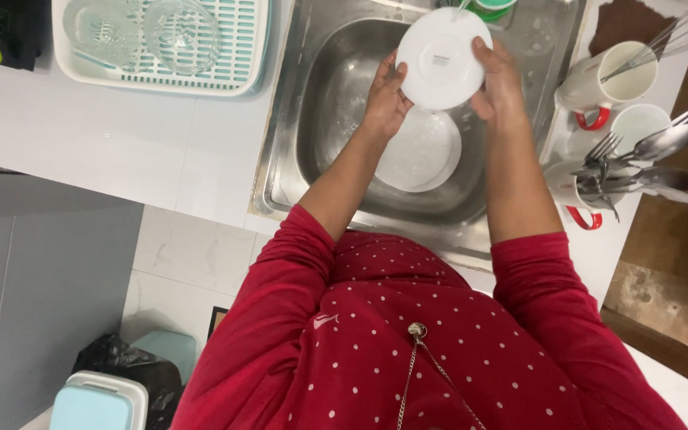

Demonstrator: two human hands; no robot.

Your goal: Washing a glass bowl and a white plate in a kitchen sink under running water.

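Left hand [385, 99]: fingers curled on the left rim of a small white plate [443, 57]. Right hand [497, 80]: clasped on its right rim. Plate: held tilted, underside up, over the steel sink [336, 80]. Likely light, stiff, breakable, slippery if wet; best gripped at opposite rims. Below: more white plates [420, 155] in the basin. Left: drying rack [240, 48] with glasses [181, 33]. Right: mugs [603, 76], forks and spoons [646, 159].

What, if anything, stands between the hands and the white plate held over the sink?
Nothing visible. The left hand and the right hand grip opposite edges of the white plate directly, above the sink.
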